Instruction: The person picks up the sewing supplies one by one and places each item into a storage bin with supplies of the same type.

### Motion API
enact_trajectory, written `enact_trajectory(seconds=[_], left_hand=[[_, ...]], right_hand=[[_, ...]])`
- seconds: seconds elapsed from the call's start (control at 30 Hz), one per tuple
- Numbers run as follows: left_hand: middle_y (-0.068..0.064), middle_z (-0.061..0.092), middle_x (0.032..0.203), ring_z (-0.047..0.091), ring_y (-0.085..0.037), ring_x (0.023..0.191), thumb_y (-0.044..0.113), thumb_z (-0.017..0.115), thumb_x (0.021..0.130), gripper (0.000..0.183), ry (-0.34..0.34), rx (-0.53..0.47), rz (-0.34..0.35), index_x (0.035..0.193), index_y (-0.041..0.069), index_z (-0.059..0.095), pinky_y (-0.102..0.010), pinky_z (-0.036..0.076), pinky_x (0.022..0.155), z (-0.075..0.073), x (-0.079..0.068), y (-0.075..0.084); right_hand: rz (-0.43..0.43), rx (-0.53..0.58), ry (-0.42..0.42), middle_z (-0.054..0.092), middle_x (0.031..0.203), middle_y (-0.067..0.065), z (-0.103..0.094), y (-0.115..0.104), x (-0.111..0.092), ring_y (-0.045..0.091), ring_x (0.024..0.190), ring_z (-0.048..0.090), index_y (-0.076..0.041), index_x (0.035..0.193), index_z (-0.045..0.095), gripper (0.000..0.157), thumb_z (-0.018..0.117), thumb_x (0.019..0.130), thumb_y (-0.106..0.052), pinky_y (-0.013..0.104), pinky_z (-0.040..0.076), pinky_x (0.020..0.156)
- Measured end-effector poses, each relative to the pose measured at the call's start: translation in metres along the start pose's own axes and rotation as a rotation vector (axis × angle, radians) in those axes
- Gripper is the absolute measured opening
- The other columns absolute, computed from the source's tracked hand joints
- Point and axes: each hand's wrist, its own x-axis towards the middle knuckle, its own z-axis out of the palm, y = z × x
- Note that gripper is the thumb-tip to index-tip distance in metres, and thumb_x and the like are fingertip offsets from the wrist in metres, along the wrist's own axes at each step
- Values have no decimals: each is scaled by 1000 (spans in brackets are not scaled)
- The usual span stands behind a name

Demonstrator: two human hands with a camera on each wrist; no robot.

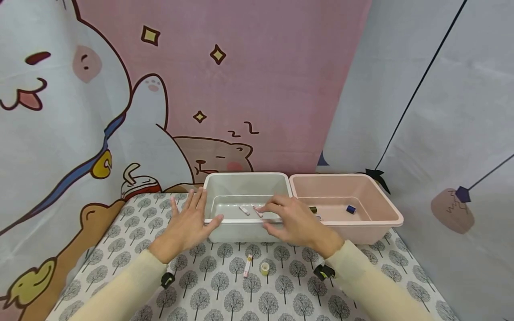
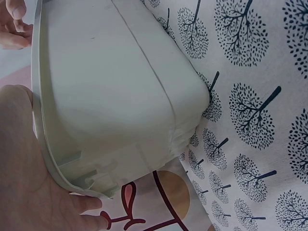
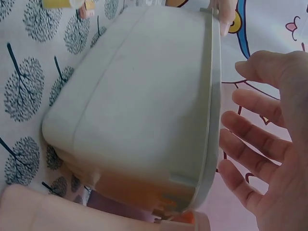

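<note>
A pale grey-green plastic bin (image 1: 241, 232) stands at the table's far side, with a small white stick (image 1: 243, 210) and a pinkish-white stick (image 1: 257, 211) inside. My left hand (image 1: 186, 225) rests on the bin's front left corner, fingers extended along the side and thumb over the front rim. My right hand (image 1: 295, 218) is above the right part of the front rim, fingers apart and slightly bent with nothing between them. In the right wrist view its fingertips (image 3: 231, 120) show close beside the rim.
A pink bin (image 1: 373, 227) adjoins on the right, holding a dark blue cylinder (image 1: 351, 209) and a dark green piece (image 1: 313, 209). On the tree-patterned cloth (image 1: 225, 303) in front lie a pink-and-white stick (image 1: 247, 266) and a yellow-green roll (image 1: 265, 269). A printed curtain (image 1: 261, 89) hangs behind.
</note>
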Motion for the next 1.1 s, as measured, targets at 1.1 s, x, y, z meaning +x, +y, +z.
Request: enact_trajectory(seconds=[1.1], left_hand=[[-20, 9, 196, 9, -52, 182, 84, 31, 115, 112, 10, 10, 9, 185, -2, 13, -92, -12, 133, 1, 2, -1]], right_hand=[[-138, 120, -25, 79, 133, -5, 30, -26, -57, 12, 122, 76, -22, 136, 83, 44, 97, 95, -28, 33, 68, 108]])
